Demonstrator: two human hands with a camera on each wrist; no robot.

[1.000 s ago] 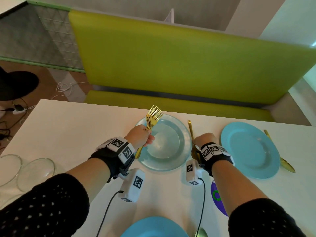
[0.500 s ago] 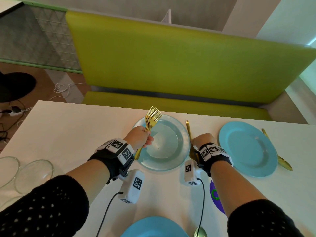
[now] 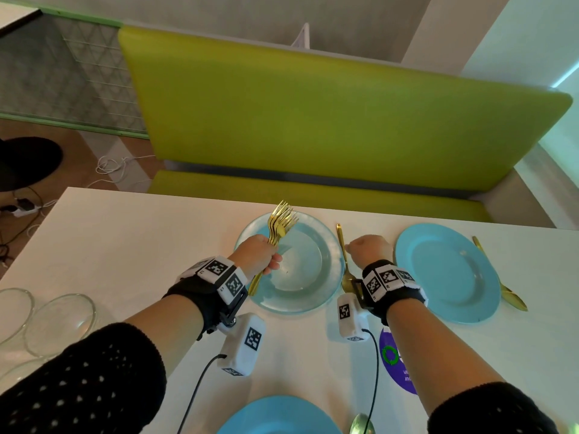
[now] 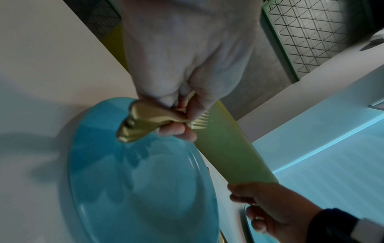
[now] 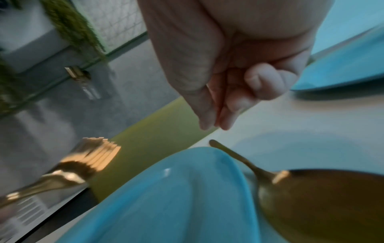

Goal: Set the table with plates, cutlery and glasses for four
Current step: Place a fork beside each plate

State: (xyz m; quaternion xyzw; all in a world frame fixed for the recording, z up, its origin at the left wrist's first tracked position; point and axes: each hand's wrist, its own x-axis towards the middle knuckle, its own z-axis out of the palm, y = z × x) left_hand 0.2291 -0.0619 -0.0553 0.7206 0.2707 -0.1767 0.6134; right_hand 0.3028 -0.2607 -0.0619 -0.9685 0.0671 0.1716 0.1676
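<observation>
My left hand (image 3: 260,255) grips a bundle of several gold forks (image 3: 280,220) by the handles, tines up, over the left rim of a pale blue plate (image 3: 300,296). In the left wrist view the fork handles (image 4: 141,125) stick out of my fist above that plate (image 4: 145,189). A gold spoon (image 3: 343,245) lies on the white table just right of the plate. My right hand (image 3: 369,249) hovers beside the spoon's handle. The right wrist view shows its fingers (image 5: 228,105) curled with nothing in them, above the spoon (image 5: 311,197).
A second blue plate (image 3: 445,274) lies to the right with gold cutlery (image 3: 501,286) beside it. A third blue plate (image 3: 275,415) and a spoon (image 3: 362,426) are at the near edge. Glass bowls (image 3: 59,321) stand at the left. A green bench (image 3: 313,120) runs behind the table.
My right hand has lifted off the gold spoon, which now lies on the table, and moved slightly forward. The left hand still holds the forks in the same place.
</observation>
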